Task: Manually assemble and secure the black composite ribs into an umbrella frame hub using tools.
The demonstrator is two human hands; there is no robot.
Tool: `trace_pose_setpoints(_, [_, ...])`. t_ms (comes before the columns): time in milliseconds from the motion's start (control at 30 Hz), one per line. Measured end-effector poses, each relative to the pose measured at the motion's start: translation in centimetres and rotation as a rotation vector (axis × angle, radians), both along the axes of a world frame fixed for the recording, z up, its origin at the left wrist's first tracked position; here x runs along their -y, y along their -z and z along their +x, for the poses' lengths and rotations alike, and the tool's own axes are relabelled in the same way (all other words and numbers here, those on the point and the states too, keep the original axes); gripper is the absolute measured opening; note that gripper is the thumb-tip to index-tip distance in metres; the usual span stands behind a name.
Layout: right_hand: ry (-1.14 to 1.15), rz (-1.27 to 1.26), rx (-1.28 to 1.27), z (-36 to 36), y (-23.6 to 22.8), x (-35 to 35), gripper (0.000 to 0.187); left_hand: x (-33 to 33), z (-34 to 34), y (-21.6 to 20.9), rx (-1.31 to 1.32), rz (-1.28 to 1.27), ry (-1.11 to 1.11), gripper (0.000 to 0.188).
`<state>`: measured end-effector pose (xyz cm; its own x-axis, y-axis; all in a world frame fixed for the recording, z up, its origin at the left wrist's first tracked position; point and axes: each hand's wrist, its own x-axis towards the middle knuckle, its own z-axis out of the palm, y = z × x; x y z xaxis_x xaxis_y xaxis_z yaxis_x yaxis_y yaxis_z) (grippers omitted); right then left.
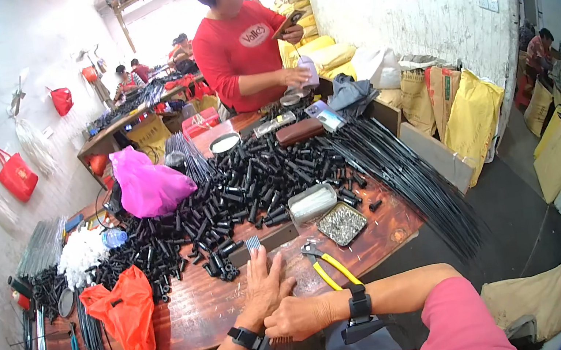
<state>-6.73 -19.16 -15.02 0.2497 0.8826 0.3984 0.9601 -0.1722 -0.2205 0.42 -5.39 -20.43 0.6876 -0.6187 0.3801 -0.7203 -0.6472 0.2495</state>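
Note:
My left hand (263, 285) lies over the front of the wooden table (199, 307), fingers stretched forward. At its fingertips sits a small silvery piece with parallel prongs (253, 243); whether the fingers grip it is unclear. My right hand (296, 318) is closed in a fist against my left wrist, and a dark comb-like edge (280, 341) shows below it. What the fist holds is hidden. Pliers with yellow handles (330, 269) lie just right of my hands. Beyond them are a metal tray of small silvery parts (342, 224) and a clear box of thin pale sticks (313, 204).
A heap of short black tubes (252, 183) covers the table's middle. Long black rods (408, 183) stick out past the right edge. An orange bag (125, 312) hangs over the front edge; a pink bag (148, 182) stands behind. Across the table stands a person in red (235, 56).

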Motion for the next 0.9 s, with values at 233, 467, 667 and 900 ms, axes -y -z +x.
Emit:
trace_pose_setpoints(233, [0.098, 0.163, 0.226, -1.8, 1.6, -0.3, 0.016, 1.0, -0.4, -2.0, 0.045, 0.047, -0.105, 0.065])
trace_pose_setpoints(467, [0.116, -0.449, -0.226, 2.0, -6.4, 4.5, 0.048, 0.8, 0.0, -1.3, 0.088, 0.086, -0.146, 0.070])
trace_pose_setpoints(667, [1.009, -0.291, 0.028, 15.9, -5.4, 16.1, 0.013, 1.2, -1.0, -2.3, -0.013, 0.089, -0.170, 0.067])
trace_pose_setpoints(900, [0.959, -0.330, -0.006, 18.1, -3.2, 17.0, 0.013, 1.0, -0.9, -2.1, -0.007, 0.086, -0.173, 0.068])
